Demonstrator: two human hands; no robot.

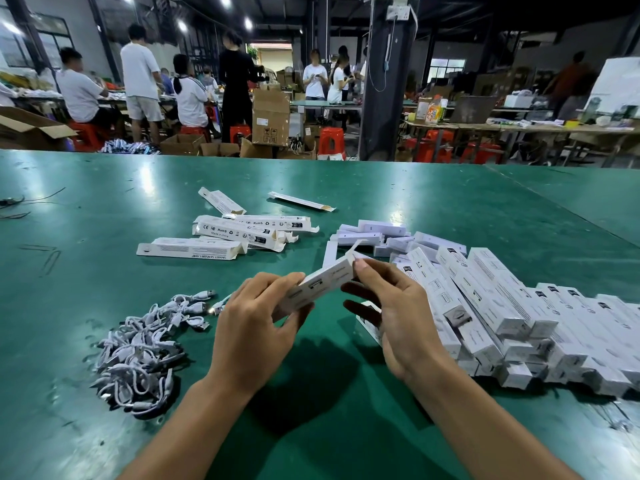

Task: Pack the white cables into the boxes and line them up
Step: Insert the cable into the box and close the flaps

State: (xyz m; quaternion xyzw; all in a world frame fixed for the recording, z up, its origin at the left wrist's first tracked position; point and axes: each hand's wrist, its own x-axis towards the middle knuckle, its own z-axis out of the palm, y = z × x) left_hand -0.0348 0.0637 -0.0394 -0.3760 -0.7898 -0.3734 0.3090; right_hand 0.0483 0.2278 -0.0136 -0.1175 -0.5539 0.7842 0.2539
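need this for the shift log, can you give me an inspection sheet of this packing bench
surface: green table, scuffed, with glare patches.
job's things: one white box held above the table, far end flap open; open boxes scattered at centre; stack of boxes in overlapping rows at right.
clutter: thin dark wires at the far left edge.
hands: left hand and right hand both grip the held box.
cables: pile of white cables loose at left, none in hand.
surroundings: workers at other benches, cardboard cartons, red stools, dark pillar.
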